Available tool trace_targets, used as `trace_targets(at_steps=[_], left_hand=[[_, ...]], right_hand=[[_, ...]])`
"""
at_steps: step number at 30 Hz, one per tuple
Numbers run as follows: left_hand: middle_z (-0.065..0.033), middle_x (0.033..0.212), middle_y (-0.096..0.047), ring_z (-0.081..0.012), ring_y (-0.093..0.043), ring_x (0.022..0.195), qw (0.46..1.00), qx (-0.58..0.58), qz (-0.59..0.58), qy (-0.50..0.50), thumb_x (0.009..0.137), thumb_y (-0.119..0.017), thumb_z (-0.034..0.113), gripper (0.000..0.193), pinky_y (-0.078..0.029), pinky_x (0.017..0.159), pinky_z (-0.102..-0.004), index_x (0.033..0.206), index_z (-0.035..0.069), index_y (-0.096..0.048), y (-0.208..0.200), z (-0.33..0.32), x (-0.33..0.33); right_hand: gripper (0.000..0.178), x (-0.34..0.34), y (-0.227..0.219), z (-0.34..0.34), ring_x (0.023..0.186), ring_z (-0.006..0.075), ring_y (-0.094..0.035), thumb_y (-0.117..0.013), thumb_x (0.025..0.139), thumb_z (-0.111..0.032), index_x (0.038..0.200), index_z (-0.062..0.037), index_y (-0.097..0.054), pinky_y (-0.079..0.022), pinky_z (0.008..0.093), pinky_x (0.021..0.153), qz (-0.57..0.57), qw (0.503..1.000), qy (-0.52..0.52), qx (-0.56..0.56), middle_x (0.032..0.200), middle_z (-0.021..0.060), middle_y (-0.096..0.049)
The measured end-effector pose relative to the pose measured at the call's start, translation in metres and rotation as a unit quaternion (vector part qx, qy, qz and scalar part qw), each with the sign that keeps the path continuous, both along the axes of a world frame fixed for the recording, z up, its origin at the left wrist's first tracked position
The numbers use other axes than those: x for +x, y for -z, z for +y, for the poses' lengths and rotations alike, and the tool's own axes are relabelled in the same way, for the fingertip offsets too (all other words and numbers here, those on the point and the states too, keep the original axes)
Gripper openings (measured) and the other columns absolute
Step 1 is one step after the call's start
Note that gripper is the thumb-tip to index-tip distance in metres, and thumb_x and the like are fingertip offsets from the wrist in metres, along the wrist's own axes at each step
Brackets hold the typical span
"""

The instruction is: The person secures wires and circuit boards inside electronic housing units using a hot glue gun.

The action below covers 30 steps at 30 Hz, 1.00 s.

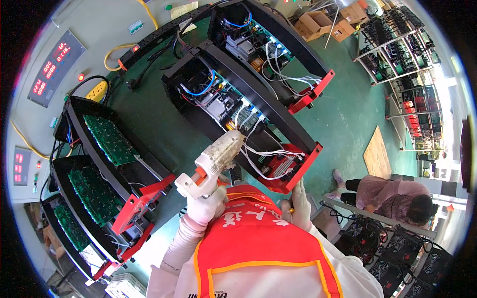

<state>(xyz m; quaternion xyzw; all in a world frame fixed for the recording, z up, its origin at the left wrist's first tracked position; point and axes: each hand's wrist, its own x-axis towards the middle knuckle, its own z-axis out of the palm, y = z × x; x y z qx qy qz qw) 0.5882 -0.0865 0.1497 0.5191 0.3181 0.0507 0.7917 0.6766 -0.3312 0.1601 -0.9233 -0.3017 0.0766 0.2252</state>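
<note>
My gloved left hand (pixel 206 204) is closed round a glue gun (pixel 216 158), a pale one with an orange trigger and crusted glue on its body. Its nozzle end points at an opened black machine housing (pixel 251 92) just ahead. Inside that housing are a green circuit board (pixel 238 102), white cables (pixel 256 124) and a blue wire. White leads run to its red front panel (pixel 290 171). At the panel's lower outer edge, my right hand (pixel 297 204) rests with fingers stretched along it; part of the hand is hard to make out.
Another opened housing (pixel 258 47) stands behind. Several housings with green boards (pixel 107 139) line the left, below a wall panel with red displays (pixel 54 67). A person (pixel 392 198) bends at the right near units with fans (pixel 397 243). Racks (pixel 397 54) and cartons (pixel 313 25) stand farther back.
</note>
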Motion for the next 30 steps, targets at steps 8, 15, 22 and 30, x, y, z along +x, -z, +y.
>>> trace_targets(at_steps=[8, 15, 22, 30], left_hand=[[-0.0039, 0.072, -0.058, -0.0121, -0.057, 0.058, 0.999, -0.042, 0.014, 0.004, 0.078, -0.057, 0.000, 0.020, -0.046, 0.051, -0.0260, 0.098, 0.003, -0.058, -0.004, 0.000, -0.003], [-0.0047, 0.077, -0.059, -0.0126, -0.059, 0.059, 1.000, -0.019, -0.009, 0.019, 0.077, -0.056, -0.003, 0.023, -0.047, 0.050, -0.0263, 0.100, 0.003, -0.057, 0.004, 0.004, 0.000], [-0.0042, 0.072, -0.059, -0.0122, -0.058, 0.057, 0.999, -0.021, 0.025, 0.005, 0.078, -0.056, -0.001, 0.021, -0.045, 0.050, -0.0253, 0.099, 0.002, -0.059, 0.005, 0.008, -0.004], [-0.0045, 0.073, -0.059, -0.0113, -0.056, 0.058, 0.999, -0.007, 0.022, 0.026, 0.078, -0.058, 0.000, 0.022, -0.044, 0.049, -0.0249, 0.100, 0.001, -0.059, 0.006, 0.011, -0.007]], right_hand=[[0.085, -0.001, -0.003, 0.001, 0.103, 0.0404, -0.060, -0.060, 0.078, -0.022, 0.149, -0.0050, -0.017, -0.055, 0.0392, 0.068, 0.048, 0.998, 0.025, 0.028, 0.149, 0.0262, -0.023], [0.080, 0.001, -0.001, 0.002, 0.110, 0.0423, -0.056, -0.057, 0.079, -0.019, 0.147, -0.0020, -0.018, -0.054, 0.0407, 0.071, -0.010, 1.000, -0.002, 0.028, 0.147, 0.0294, -0.025], [0.079, 0.000, -0.002, 0.003, 0.113, 0.0431, -0.054, -0.056, 0.080, -0.020, 0.146, 0.0002, -0.019, -0.054, 0.0421, 0.075, 0.022, 1.000, 0.015, 0.017, 0.146, 0.0311, -0.025], [0.080, -0.005, 0.003, -0.005, 0.108, 0.0424, -0.057, -0.057, 0.081, -0.026, 0.145, 0.0027, -0.020, -0.055, 0.0405, 0.072, 0.081, 0.995, 0.049, 0.008, 0.146, 0.0328, -0.024]])
